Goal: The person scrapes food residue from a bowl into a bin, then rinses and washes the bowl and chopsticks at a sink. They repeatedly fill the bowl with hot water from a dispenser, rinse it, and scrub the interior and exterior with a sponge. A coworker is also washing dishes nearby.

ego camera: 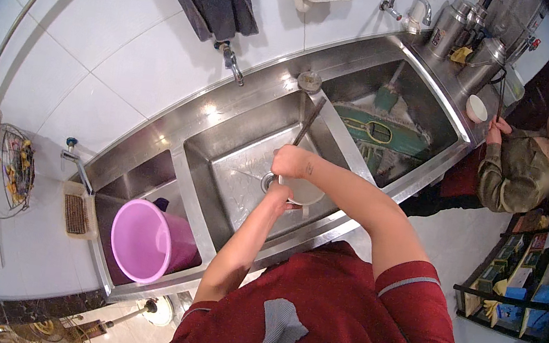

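Both of my hands are over the middle basin of a stainless steel sink. My left hand holds a pale, round bowl-like vessel at its near left side. Closed in a fist just above it is my right hand, at the vessel's far edge. From that fist a dark, thin stick-like tool, perhaps chopsticks, slants up towards the basin's far right corner. My right hand hides its lower end. The basin floor is wet, and its drain shows beside my hands.
A pink bucket stands in the left basin. Green flat mops lie in the right basin. Taps project from the wall. Steel flasks and a white bowl are on the right counter, where another person stands.
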{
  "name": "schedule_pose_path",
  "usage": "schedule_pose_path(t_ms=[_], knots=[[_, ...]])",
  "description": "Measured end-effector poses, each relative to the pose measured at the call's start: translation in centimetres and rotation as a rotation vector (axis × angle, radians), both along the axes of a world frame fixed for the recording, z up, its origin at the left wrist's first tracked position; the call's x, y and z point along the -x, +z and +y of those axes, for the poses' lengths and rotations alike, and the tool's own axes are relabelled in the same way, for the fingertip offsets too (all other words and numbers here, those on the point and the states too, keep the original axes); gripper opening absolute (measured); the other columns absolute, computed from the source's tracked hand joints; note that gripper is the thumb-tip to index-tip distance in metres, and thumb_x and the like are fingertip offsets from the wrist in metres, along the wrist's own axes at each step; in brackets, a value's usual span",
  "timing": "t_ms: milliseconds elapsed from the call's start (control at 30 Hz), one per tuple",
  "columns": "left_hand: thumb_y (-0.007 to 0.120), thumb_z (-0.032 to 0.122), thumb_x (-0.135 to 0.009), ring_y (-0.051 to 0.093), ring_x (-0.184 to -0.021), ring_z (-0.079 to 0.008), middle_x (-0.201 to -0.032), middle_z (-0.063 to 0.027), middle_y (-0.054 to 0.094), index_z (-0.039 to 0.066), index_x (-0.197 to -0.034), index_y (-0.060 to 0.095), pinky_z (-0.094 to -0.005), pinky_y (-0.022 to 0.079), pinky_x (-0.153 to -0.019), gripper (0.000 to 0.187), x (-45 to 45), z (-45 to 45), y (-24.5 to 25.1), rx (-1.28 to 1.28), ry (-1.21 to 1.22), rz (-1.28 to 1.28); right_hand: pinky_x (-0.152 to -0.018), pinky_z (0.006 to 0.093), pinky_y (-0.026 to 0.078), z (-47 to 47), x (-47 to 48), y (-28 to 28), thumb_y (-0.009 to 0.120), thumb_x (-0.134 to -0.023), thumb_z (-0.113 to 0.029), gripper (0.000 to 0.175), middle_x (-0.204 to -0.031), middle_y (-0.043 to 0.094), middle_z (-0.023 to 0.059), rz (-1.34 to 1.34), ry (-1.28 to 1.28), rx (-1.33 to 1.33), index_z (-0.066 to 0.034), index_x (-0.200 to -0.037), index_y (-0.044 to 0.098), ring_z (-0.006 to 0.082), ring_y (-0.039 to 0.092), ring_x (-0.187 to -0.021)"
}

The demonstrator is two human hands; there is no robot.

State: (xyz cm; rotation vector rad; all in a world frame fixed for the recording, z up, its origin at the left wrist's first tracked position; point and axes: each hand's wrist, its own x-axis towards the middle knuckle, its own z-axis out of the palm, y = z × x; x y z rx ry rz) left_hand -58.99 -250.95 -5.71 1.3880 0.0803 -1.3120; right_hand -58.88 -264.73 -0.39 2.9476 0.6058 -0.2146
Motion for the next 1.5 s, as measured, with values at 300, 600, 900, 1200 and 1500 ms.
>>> schedule_pose_path(t_ms=[300, 600, 900, 1200, 1500], knots=[[0.037, -0.018, -0.069, 0.06, -0.101, -0.0444, -0.126, -0.0234, 0.049, 0.008, -0.133, 0.035, -0.0615, 0.056, -0.068, 0.069, -1.0, 0.9, -0.6, 0.089, 0.167, 0.072, -0.078, 0.0439, 0.054, -1.9, 3.6, -3.1, 0.065, -0.074, -0.019, 0.021, -0.09, 0.068, 0.0212, -0.011, -1.029, -0.542, -0.0028, -0.086, 0.072, 0.0355, 0.067, -0.087], [0.045, -0.009, -0.078, 0.063, -0.1, -0.033, -0.121, -0.0171, 0.057, 0.007, -0.127, 0.049, -0.0498, 0.055, -0.071, 0.051, -1.3, 0.2, -3.2, -0.036, 0.559, 0.017, -0.055, 0.0422, 0.054, 1.7, 5.1, -5.9, 0.057, -0.076, -0.008, 0.019, -0.067, 0.065, 0.023, 0.182, -1.449, -1.092, 0.0067, -0.079, 0.068, 0.0322, 0.068, -0.058], [0.065, 0.006, -0.07, 0.067, -0.09, -0.0292, -0.1, -0.0204, 0.068, -0.008, -0.106, 0.064, -0.0383, 0.052, -0.074, 0.038, 0.8, -1.4, -5.8, -0.341, 0.478, -0.356, -0.047, 0.0397, 0.052, 3.2, 5.4, -3.8, 0.057, -0.075, -0.002, 0.015, -0.065, 0.065, 0.0233, 0.052, -1.625, -1.187, 0.0091, -0.077, 0.066, 0.0301, 0.066, -0.051], [0.063, 0.007, -0.076, 0.069, -0.084, -0.0324, -0.096, -0.022, 0.067, -0.009, -0.107, 0.061, -0.0437, 0.059, -0.063, 0.036, -6.5, 3.0, -2.6, -0.201, -0.135, -0.368, -0.036, 0.0416, 0.044, 2.6, 6.1, -5.5, 0.052, -0.076, 0.005, 0.016, -0.06, 0.06, 0.0217, 0.174, -1.459, -1.319, 0.0124, -0.083, 0.063, 0.0298, 0.061, -0.046], [0.042, -0.007, -0.081, 0.065, -0.091, -0.0408, -0.112, -0.0273, 0.059, -0.011, -0.122, 0.047, -0.0544, 0.061, -0.066, 0.041, -1.9, 1.1, -2.3, -0.094, 0.334, -0.042, -0.079, 0.0425, 0.053, 3.7, 6.9, -7.3, 0.063, -0.069, -0.012, 0.03, -0.091, 0.066, 0.0281, -0.05, -1.398, -0.883, 0.0078, -0.091, 0.067, 0.0409, 0.065, -0.091]])
